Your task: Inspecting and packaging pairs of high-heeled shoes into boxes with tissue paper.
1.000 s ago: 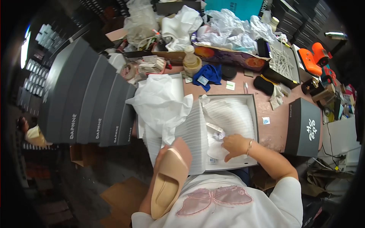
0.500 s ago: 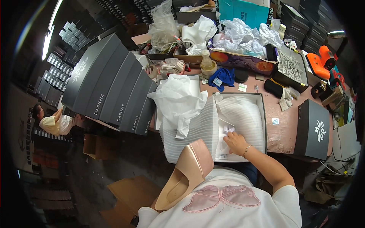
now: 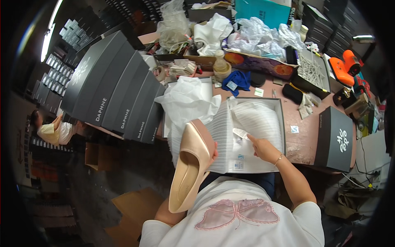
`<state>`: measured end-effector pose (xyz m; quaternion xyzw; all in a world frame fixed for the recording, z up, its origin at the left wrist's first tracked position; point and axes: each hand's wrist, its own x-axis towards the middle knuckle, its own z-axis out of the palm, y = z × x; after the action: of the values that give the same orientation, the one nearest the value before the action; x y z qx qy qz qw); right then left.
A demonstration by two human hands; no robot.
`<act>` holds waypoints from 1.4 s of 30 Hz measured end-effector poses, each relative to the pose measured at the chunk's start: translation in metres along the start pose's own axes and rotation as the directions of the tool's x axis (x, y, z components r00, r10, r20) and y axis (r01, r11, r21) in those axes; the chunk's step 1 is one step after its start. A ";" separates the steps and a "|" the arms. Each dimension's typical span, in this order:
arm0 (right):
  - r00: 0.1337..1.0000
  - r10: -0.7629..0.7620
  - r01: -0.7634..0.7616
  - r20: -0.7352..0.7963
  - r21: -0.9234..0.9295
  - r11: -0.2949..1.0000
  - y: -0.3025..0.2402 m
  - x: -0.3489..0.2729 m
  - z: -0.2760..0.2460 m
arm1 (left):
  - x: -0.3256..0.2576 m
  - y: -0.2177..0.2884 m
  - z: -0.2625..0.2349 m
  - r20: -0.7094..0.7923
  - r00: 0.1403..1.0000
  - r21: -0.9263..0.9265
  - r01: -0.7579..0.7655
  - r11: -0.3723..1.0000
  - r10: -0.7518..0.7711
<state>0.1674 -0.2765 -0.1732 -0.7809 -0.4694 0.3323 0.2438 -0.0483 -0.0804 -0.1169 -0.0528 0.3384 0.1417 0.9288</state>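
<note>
Your left hand (image 3: 215,151) grips the champagne satin pump (image 3: 192,154) lengthwise, toe forward, left of the white cardboard box (image 3: 263,165); right hand's (image 3: 265,150) pinch unclear.

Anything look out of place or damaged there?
No damage shows on the pale shoe in the left hand. One oddity: a small white-and-blue packet lies loose on the pink table, right of the open shoebox, while two similar-looking packets lie inside it.

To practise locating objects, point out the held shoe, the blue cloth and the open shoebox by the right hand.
Shoe (image 3: 187,171): head view, on its insole.
Blue cloth (image 3: 241,80): head view, on its crumpled middle.
Open shoebox (image 3: 283,131): head view, on its right wall.
</note>
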 end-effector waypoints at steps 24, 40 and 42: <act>0.701 -0.579 0.434 -0.416 -0.396 0.809 -0.115 -0.029 -0.003 | -0.013 -0.075 0.022 0.137 0.982 0.344 -0.168 0.924 0.127; 0.849 -0.231 0.372 -0.475 0.227 0.900 -0.087 0.004 -0.036 | -0.015 -0.049 0.004 0.219 0.958 0.241 -0.237 0.941 0.185; 0.908 -0.146 0.158 -0.392 0.000 0.987 -0.059 0.003 -0.049 | -0.023 -0.034 0.010 0.233 0.941 0.197 -0.291 0.936 0.244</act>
<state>0.1718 -0.2513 -0.1008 -0.7886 -0.4653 0.1572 0.3701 -0.0490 -0.1167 -0.0946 0.1161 0.2591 0.2322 0.9303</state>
